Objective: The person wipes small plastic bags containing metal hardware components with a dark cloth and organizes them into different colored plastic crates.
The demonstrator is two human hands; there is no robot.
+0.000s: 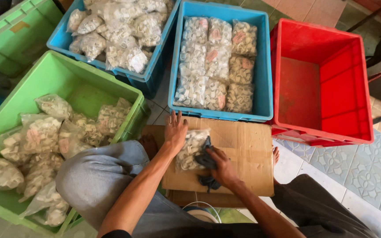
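Observation:
A clear plastic bag of small white parts lies on a flat sheet of brown cardboard in front of me. My left hand rests flat on the bag's upper left edge, fingers spread. My right hand grips a dark blue-grey cloth and presses it against the bag's right side. My knees frame the cardboard on both sides.
A green crate at left holds several similar bags. Two blue crates, one at top left and one at centre, also hold filled bags. A red crate at right has nothing in it. Patterned floor tiles lie lower right.

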